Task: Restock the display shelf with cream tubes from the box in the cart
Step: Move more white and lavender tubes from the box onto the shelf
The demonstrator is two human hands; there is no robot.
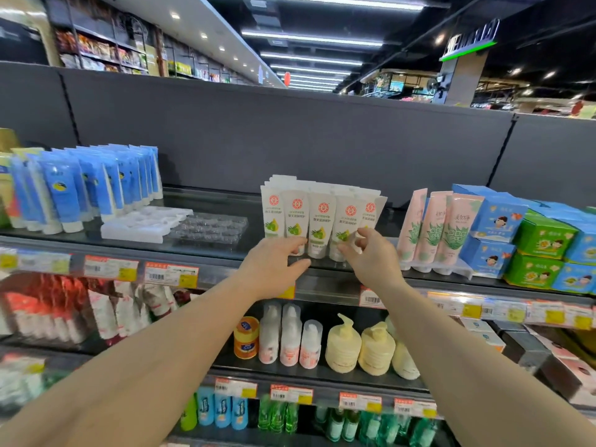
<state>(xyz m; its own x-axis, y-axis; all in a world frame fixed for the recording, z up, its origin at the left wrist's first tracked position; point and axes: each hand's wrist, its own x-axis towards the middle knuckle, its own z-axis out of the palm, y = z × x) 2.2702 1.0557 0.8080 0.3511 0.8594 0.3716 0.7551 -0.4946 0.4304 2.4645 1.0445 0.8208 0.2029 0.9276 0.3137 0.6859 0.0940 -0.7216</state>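
Cream tubes (317,217) stand crowded between each grip, left hand (274,267) and right hand (371,256) grasping end tubes; a nudge could topple the row.

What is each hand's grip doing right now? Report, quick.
Left hand: fingers curled on the lower end of a white cream tube in the front row.
Right hand: fingertips pinching the rightmost white tube.
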